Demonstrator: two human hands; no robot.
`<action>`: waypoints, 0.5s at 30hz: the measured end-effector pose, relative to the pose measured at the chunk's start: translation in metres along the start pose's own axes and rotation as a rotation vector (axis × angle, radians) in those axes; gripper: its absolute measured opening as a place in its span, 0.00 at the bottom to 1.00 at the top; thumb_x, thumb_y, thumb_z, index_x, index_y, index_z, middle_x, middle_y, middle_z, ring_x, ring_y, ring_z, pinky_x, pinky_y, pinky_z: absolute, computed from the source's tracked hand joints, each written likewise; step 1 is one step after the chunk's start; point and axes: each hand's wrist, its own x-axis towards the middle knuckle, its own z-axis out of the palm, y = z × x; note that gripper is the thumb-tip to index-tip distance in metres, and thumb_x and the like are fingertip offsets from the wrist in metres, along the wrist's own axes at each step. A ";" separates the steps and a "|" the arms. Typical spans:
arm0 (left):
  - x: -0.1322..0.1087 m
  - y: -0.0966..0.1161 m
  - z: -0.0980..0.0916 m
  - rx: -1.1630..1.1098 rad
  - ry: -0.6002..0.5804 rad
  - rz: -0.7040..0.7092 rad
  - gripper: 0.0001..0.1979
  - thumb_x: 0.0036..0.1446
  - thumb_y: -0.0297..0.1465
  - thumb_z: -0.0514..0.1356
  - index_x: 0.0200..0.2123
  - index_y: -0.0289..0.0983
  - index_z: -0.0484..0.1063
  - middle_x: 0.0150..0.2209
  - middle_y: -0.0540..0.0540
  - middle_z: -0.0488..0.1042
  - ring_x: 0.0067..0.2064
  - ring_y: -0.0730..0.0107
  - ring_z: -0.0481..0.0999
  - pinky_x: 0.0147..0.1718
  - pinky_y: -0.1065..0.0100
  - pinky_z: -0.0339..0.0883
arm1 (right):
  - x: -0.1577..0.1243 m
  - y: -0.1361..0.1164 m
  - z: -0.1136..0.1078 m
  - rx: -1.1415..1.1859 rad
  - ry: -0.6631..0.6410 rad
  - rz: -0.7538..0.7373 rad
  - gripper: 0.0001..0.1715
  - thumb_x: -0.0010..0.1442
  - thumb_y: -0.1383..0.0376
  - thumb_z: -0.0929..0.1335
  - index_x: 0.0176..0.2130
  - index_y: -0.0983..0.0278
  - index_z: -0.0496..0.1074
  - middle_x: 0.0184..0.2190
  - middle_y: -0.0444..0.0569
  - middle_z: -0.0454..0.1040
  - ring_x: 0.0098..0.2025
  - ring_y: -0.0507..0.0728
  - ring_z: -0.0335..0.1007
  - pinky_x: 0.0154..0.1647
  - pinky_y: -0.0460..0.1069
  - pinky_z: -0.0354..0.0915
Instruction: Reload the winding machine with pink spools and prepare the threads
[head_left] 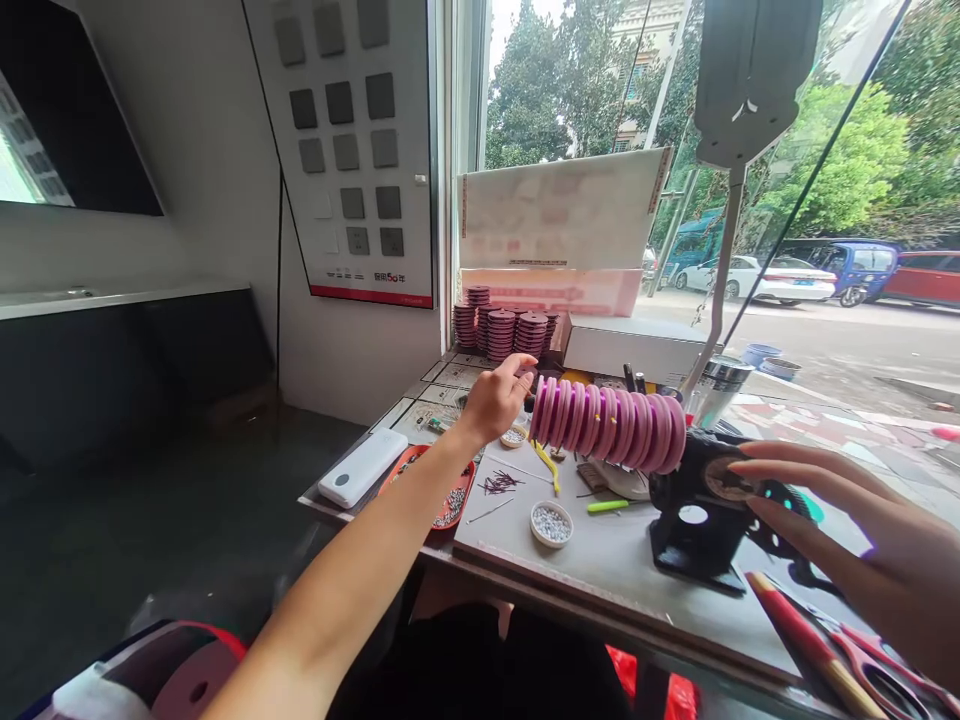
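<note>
A row of pink ribbed spools (611, 425) sits side by side on a horizontal shaft, purple showing in the gaps. At the row's left end is my left hand (496, 398), its fingers curled and the thumb near the index finger; whatever lies between them is hidden. The shaft's right end joins a black winding machine (697, 535) standing on the board. My right hand (862, 535) reaches in from the right with long, parted fingers, their tips at the machine's round brown disc (727, 479). Whether they press on it I cannot tell.
Stacked pink spools (501, 335) stand by the window. A white dish of small beads (551, 523), dark purple pieces (500, 483), a green-handled tool (607, 507) and an orange tray (463, 500) lie on the table. Red-handled scissors (874, 655) are at the lower right; a lamp arm (726, 260) rises behind.
</note>
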 end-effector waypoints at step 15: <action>0.001 -0.002 0.010 0.199 0.077 -0.077 0.13 0.56 0.30 0.53 0.44 0.37 0.67 0.21 0.51 0.73 0.27 0.66 0.73 0.31 0.68 0.62 | 0.000 -0.001 0.003 0.145 -0.021 0.075 0.10 0.58 0.56 0.63 0.41 0.51 0.68 0.45 0.45 0.68 0.44 0.58 0.68 0.44 0.54 0.65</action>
